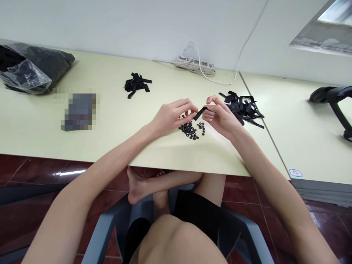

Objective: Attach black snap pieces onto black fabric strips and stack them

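My right hand (220, 115) pinches one end of a short black strip (200, 113), which looks like fabric or webbing, between thumb and fingers. From the other side, my left hand (176, 113) is closed with its fingertips at the strip's lower left end. Whether a small ring is also between those fingertips is hidden. Just below both hands lies a loose pile of small black rings (189, 131), washer-like with holes in the middle. Behind my right hand is a heap of black strips (242, 108). A smaller heap of black strips (136, 84) lies farther left.
A clear plastic bag (35, 68) with black material stands at the far left, near a blurred dark rectangular object (79, 112). A power strip (195, 65) with a white cable (199, 55) sits by the wall. At right is a black curved stand (335, 101).
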Motion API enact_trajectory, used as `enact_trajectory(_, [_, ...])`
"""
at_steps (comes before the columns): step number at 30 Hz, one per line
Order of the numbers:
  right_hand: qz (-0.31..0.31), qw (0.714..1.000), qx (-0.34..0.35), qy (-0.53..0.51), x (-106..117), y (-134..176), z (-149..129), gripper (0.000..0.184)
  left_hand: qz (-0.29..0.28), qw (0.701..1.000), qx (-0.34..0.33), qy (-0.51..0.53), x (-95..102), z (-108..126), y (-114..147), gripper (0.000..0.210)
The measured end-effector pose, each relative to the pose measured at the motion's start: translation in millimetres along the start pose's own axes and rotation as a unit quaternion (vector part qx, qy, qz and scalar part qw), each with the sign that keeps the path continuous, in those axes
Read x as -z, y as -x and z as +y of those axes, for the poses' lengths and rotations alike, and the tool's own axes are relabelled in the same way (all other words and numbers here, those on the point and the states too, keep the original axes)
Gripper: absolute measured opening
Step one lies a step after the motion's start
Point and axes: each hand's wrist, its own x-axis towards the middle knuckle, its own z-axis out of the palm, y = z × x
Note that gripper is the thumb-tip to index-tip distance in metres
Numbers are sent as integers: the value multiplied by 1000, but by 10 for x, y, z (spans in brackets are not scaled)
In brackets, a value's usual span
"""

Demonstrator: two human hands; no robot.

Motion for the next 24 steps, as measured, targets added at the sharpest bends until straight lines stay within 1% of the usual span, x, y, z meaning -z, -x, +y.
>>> enact_trajectory(6, [23,998,28,47,43,-25,19,25,-1,1000,7,20,17,-1,-2,21])
enact_trajectory(14, [55,995,58,53,46,-38,42,18,4,999,5,35,20,8,-5,22])
enact_trajectory(20, [70,993,90,43,46,-66,33,24,0,999,10,32,29,9,-3,23])
enact_trajectory(24, [84,990,92,61,65,-74,18,27,7,999,0,32,22,-4,3,23])
